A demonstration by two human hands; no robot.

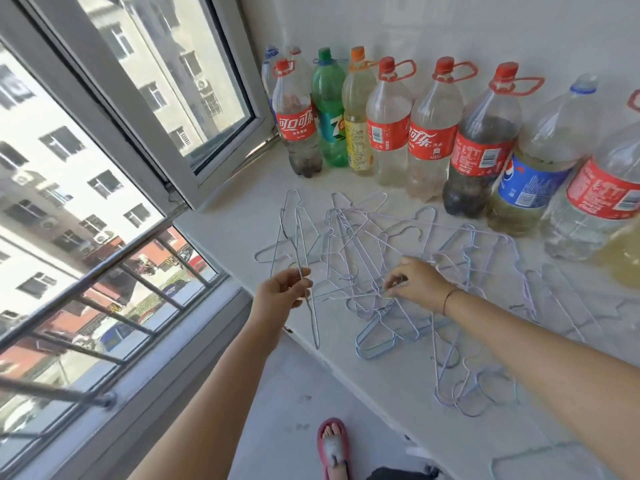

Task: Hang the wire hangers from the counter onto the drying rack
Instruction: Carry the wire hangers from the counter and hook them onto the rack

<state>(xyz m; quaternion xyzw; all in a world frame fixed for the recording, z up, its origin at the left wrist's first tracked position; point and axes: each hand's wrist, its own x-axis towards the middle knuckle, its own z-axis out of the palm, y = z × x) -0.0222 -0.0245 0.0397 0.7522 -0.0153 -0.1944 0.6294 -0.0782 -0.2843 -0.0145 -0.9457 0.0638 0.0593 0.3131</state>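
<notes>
My left hand [282, 289] is curled round the held hangers [301, 237], seen edge-on, long axis pointing away from me. My right hand [417, 284], lying on the pile, pinches one thin wire at its fingertips. The tangled hangers [398, 258], pastel-coated, hooked and likely springy, lie flat on the smooth white counter [242, 220], spreading rightward. Plastic bottles [429, 133] stand behind. Drying rack: not in view.

Tangled wire hangers [349, 247] all over the counter [235, 216]
Left hand [282, 289] grips one hanger [300, 237], right hand [417, 285] pinches a wire in the pile, soda bottles [429, 133] behind.
</notes>
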